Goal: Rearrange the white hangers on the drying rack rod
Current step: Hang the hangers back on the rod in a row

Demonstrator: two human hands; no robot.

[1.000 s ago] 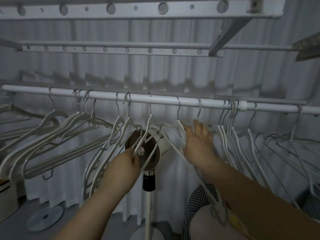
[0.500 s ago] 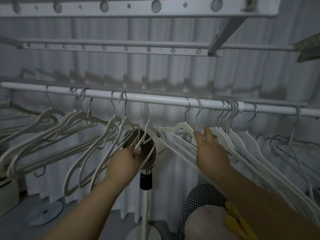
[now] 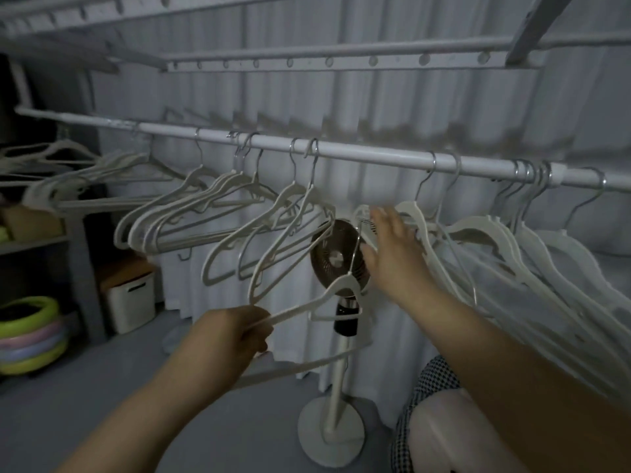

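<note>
With left hand [image 3: 232,336] gripping loose hanger [image 3: 348,280], right hand [image 3: 392,257] splayed open — aim hook squarely over the rod [image 3: 375,158].

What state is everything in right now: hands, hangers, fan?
Held hanger: off the rod, gripped by the left hand.
Other hangers: hooked on the rod.
Right hand: open, fingers spread, near them.
Fan: upright; spinning or not, cannot tell.
</note>
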